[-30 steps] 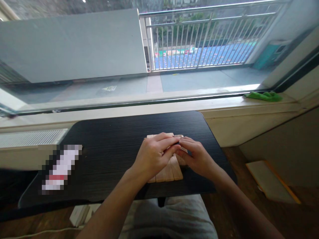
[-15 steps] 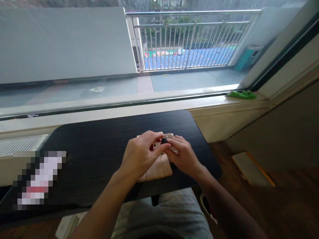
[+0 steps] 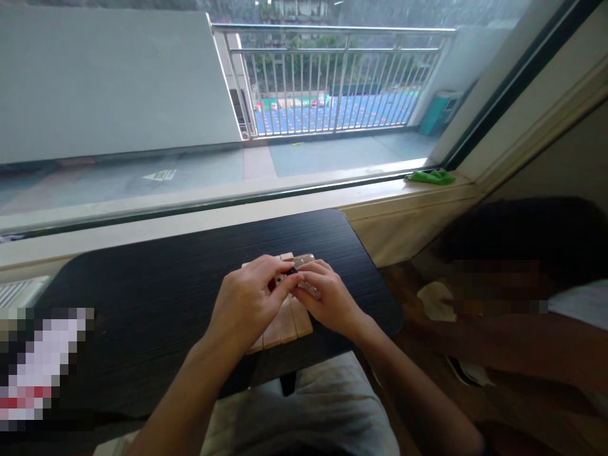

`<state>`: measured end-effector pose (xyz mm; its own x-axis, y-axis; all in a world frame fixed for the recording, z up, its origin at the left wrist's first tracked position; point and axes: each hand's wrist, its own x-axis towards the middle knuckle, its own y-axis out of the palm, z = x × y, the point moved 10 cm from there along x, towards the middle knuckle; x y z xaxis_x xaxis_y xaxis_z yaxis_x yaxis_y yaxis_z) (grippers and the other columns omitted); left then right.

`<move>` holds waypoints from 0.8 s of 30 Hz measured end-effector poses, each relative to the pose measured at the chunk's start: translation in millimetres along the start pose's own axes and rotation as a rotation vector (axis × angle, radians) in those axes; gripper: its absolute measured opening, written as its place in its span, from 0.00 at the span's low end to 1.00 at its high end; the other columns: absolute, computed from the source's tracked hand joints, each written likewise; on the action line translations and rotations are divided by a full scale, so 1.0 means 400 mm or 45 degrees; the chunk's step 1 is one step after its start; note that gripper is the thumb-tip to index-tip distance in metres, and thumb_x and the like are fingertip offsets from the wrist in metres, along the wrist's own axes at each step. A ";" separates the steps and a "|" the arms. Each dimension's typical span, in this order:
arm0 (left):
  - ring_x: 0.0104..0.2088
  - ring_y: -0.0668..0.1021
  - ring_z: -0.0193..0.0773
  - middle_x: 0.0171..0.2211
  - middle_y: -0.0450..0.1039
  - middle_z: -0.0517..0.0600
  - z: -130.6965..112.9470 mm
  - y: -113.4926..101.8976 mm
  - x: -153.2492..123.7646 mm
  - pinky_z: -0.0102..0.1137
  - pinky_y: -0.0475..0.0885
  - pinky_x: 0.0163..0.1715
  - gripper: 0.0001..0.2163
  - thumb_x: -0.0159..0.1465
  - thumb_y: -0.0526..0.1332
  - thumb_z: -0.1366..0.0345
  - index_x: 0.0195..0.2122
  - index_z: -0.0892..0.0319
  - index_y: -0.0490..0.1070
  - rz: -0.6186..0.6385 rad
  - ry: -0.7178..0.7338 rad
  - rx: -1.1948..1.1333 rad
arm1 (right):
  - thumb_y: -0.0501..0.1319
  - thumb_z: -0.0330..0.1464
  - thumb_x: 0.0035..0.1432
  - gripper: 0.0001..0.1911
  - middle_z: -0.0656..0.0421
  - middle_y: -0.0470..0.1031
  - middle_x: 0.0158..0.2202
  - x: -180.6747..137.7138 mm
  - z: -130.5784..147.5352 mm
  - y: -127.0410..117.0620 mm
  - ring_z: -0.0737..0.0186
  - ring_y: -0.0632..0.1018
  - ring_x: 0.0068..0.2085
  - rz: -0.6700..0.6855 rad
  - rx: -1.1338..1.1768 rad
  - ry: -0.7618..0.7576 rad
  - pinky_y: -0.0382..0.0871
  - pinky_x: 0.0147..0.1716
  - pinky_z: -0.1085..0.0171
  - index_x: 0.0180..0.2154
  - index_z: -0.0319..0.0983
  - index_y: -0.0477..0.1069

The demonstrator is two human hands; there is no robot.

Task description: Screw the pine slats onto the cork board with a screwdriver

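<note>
A light wooden slatted board (image 3: 285, 324) lies on the black table (image 3: 156, 297) in front of me. Both hands rest over it. My left hand (image 3: 247, 301) has its fingers curled and pinched toward the right. My right hand (image 3: 327, 297) meets it, fingers closed. Between the fingertips sits a small dark piece (image 3: 291, 272), with a small pale strip (image 3: 308, 289) under my right fingers. Much of the board's far end is hidden by the hands.
A blurred-out object (image 3: 38, 367) lies on the table's left end. A green cloth (image 3: 430, 177) sits on the window sill at the right. Another person (image 3: 522, 316) is low at the right, near a pale sheet (image 3: 434, 301) on the floor.
The view has swung right, shifting the table and hands leftward in frame. Another person has come into view at the right. My hands stay pinched together over the board.
</note>
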<state>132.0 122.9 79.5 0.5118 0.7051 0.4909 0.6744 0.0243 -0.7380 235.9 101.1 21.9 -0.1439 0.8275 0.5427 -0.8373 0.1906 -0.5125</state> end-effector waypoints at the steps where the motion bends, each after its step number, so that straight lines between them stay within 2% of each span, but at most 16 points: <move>1: 0.27 0.78 0.34 0.31 0.79 0.48 0.002 0.000 0.000 0.28 0.72 0.26 0.07 0.65 0.63 0.61 0.40 0.57 0.77 0.006 -0.008 -0.001 | 0.61 0.30 0.62 0.06 0.53 0.79 0.42 0.000 0.001 0.001 0.56 0.76 0.45 0.004 0.002 0.001 0.70 0.47 0.54 0.41 0.40 0.76; 12: 0.25 0.77 0.35 0.31 0.79 0.46 0.022 -0.008 -0.001 0.29 0.72 0.25 0.12 0.64 0.62 0.52 0.41 0.54 0.77 -0.002 -0.039 -0.060 | 0.59 0.28 0.63 0.10 0.53 0.79 0.47 -0.010 -0.010 0.033 0.58 0.76 0.49 0.031 -0.052 0.119 0.69 0.52 0.56 0.46 0.40 0.74; 19: 0.25 0.77 0.35 0.32 0.79 0.46 0.042 -0.008 -0.004 0.29 0.72 0.26 0.16 0.64 0.61 0.49 0.42 0.54 0.78 0.029 -0.130 -0.002 | 0.55 0.27 0.65 0.14 0.51 0.78 0.47 -0.015 -0.015 0.040 0.58 0.76 0.49 -0.007 0.018 0.051 0.69 0.52 0.55 0.51 0.36 0.72; 24: 0.24 0.78 0.34 0.31 0.80 0.46 0.037 -0.006 -0.004 0.29 0.73 0.26 0.15 0.64 0.61 0.50 0.42 0.54 0.78 0.046 -0.115 -0.016 | 0.55 0.27 0.65 0.14 0.51 0.77 0.48 -0.016 -0.019 0.040 0.58 0.76 0.50 -0.034 0.035 0.022 0.69 0.53 0.55 0.51 0.36 0.72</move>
<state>121.7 132.3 73.9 0.4864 0.7664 0.4196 0.6633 -0.0112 -0.7483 227.5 103.1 5.3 -0.1123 0.8316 0.5440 -0.8550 0.1981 -0.4794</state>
